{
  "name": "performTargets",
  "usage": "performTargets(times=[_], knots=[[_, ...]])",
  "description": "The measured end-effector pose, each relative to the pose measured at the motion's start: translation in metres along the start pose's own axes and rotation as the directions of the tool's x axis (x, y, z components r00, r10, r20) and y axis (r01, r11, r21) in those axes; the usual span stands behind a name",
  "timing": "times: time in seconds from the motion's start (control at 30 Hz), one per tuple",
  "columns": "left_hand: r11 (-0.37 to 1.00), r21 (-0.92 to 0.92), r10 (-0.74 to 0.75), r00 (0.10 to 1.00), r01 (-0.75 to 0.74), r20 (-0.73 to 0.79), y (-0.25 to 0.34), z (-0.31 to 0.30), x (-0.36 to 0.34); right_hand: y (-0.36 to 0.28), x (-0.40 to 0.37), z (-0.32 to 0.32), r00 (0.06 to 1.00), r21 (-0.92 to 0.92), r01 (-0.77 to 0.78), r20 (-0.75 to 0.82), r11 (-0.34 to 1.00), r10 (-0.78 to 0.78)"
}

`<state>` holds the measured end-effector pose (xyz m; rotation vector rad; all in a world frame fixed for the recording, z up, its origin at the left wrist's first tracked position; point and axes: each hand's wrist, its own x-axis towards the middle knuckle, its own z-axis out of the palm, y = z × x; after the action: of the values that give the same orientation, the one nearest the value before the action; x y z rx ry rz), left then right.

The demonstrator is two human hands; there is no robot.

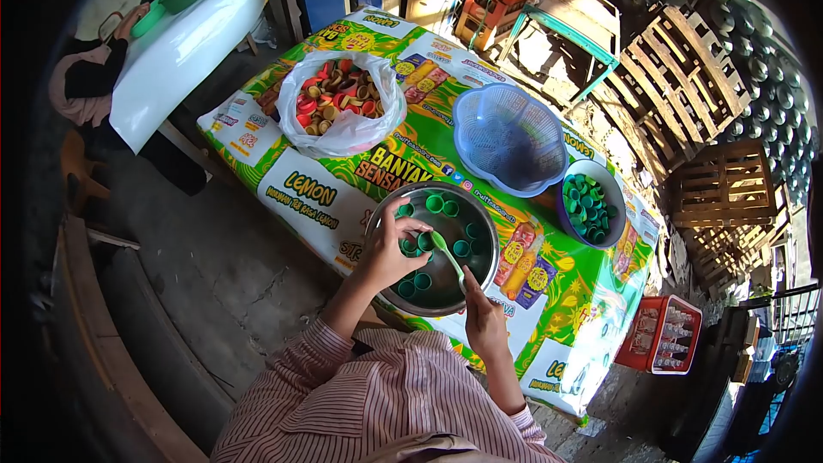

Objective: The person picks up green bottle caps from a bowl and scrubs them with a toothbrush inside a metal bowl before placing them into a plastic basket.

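Over a metal bowl (490,266), my left hand (390,250) pinches a small green bottle cap (425,242) between thumb and fingers. My right hand (486,319) grips a light green toothbrush (450,257), whose head is at the cap; whether its bristles touch is too small to tell. Several other green caps (435,203) lie in the bowl, seemingly in water. To the right stands a purple-rimmed bowl (619,197) holding many green caps (587,206). Behind the metal bowl is a blue-purple plastic basket (489,116).
A white plastic bag (300,133) full of red and yellowish caps (339,99) sits at the table's far left. The printed cover (360,173) drapes the table. Wooden pallets (686,77), a red crate (656,334) and another person's arm (116,43) at a white table are beyond.
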<state>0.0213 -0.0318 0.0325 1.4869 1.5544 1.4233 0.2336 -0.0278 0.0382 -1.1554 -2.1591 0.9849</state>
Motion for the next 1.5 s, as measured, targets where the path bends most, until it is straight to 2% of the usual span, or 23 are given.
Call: performTargets(times=[0.07, 0.1, 0.13, 0.2, 0.27, 0.33, 0.4, 0.43, 0.47, 0.57, 0.63, 0.67, 0.77, 0.93, 1.0, 1.03, 1.13, 1.17, 1.23, 1.33, 1.4, 1.47, 1.5], knots=[[0.998, -0.06, 0.027, 0.999, -0.026, 0.018, -0.009, 0.001, 0.0, 0.002, -0.001, 0.0, 1.0, 0.03, -0.002, 0.002, 1.0, 0.002], [0.954, -0.3, 0.008, 1.0, -0.003, 0.014, -0.014, 0.003, 0.0, 0.006, -0.002, 0.0, 0.995, 0.12, -0.074, 0.069, 0.99, 0.066], [0.852, -0.523, -0.01, 1.0, 0.016, 0.016, -0.016, 0.004, -0.001, 0.008, -0.002, 0.0, 0.982, 0.201, -0.149, 0.144, 0.968, 0.121], [0.817, -0.57, -0.08, 0.996, 0.09, 0.042, -0.019, 0.003, -0.004, 0.001, 0.002, -0.002, 0.99, 0.214, -0.1, 0.121, 0.972, 0.075], [0.818, -0.565, -0.084, 0.994, 0.112, 0.075, -0.023, 0.004, -0.006, -0.008, 0.002, -0.007, 0.996, 0.181, -0.078, 0.053, 0.98, 0.07], [0.838, -0.531, -0.095, 0.992, 0.127, 0.087, -0.02, 0.004, -0.007, -0.014, 0.001, -0.007, 0.996, 0.144, -0.06, 0.078, 0.988, 0.049], [0.855, -0.498, -0.108, 0.989, 0.145, 0.101, -0.022, 0.003, -0.009, -0.018, 0.001, -0.007, 0.963, 0.082, -0.197, 0.202, 0.977, 0.177], [0.872, -0.464, -0.128, 0.987, 0.158, 0.096, -0.025, 0.003, -0.011, -0.007, 0.001, -0.001, 0.996, 0.123, -0.057, 0.08, 0.991, 0.047], [0.887, -0.429, -0.149, 0.985, 0.174, 0.091, -0.027, 0.003, -0.013, -0.004, 0.0, -0.006, 0.99, 0.082, -0.106, 0.103, 0.991, 0.098], [0.84, -0.503, -0.175, 0.979, 0.202, 0.101, -0.018, 0.003, -0.014, -0.003, -0.003, -0.005, 0.996, 0.152, -0.063, 0.072, 0.986, 0.053], [0.796, -0.576, -0.149, 0.983, 0.185, 0.11, -0.021, 0.006, -0.014, -0.008, -0.002, -0.007, 0.979, 0.162, -0.126, 0.179, 0.979, 0.096], [0.796, -0.576, -0.149, 0.983, 0.185, 0.109, -0.023, 0.007, -0.016, -0.005, -0.002, -0.007, 0.979, 0.162, -0.125, 0.18, 0.979, 0.096], [0.801, -0.567, -0.144, 0.981, 0.191, 0.126, -0.024, 0.009, -0.019, 0.004, -0.001, -0.005, 0.998, 0.091, -0.051, 0.049, 0.995, 0.047], [0.806, -0.559, -0.156, 0.981, 0.195, 0.117, -0.026, 0.014, -0.024, 0.004, -0.002, -0.003, 0.995, 0.131, 0.045, 0.083, 0.99, -0.056], [0.787, -0.582, -0.172, 0.979, 0.206, 0.113, -0.023, 0.015, -0.026, 0.006, -0.001, -0.008, 0.992, 0.085, -0.069, 0.11, 0.994, 0.06], [0.781, -0.585, -0.189, 0.976, 0.218, 0.111, -0.022, 0.016, -0.026, 0.006, -0.002, -0.008, 0.992, 0.086, -0.064, 0.112, 0.994, 0.054], [0.8, -0.56, -0.192, 0.977, 0.213, 0.097, -0.018, 0.017, -0.028, 0.006, -0.005, -0.008, 0.99, 0.051, 0.061, 0.125, 0.997, -0.067], [0.812, -0.54, -0.201, 0.975, 0.221, 0.096, -0.017, 0.018, -0.028, 0.012, -0.004, -0.009, 0.991, -0.025, 0.024, 0.136, 0.999, -0.021], [0.812, -0.541, -0.208, 0.975, 0.22, 0.084, -0.018, 0.019, -0.029, 0.016, -0.003, -0.015, 0.994, -0.02, 0.038, 0.104, 0.999, -0.035], [0.831, -0.529, -0.2, 0.98, 0.173, 0.006, -0.007, 0.019, -0.027, 0.012, -0.003, -0.019, 0.992, -0.045, 0.114, 0.062, 0.992, -0.111], [0.925, -0.27, -0.256, 0.963, 0.268, 0.08, -0.003, 0.016, -0.026, 0.014, -0.002, -0.022, 0.988, -0.091, 0.112, 0.113, 0.99, -0.102], [0.939, -0.248, -0.24, 0.97, 0.24, 0.029, -0.01, 0.019, -0.025, 0.015, 0.002, -0.028, 0.99, -0.073, 0.112, 0.096, 0.991, -0.105], [0.943, -0.236, -0.237, 0.971, 0.234, 0.015, -0.011, 0.019, -0.023, 0.012, 0.003, -0.032, 0.986, -0.132, 0.134, 0.12, 0.982, -0.119]])
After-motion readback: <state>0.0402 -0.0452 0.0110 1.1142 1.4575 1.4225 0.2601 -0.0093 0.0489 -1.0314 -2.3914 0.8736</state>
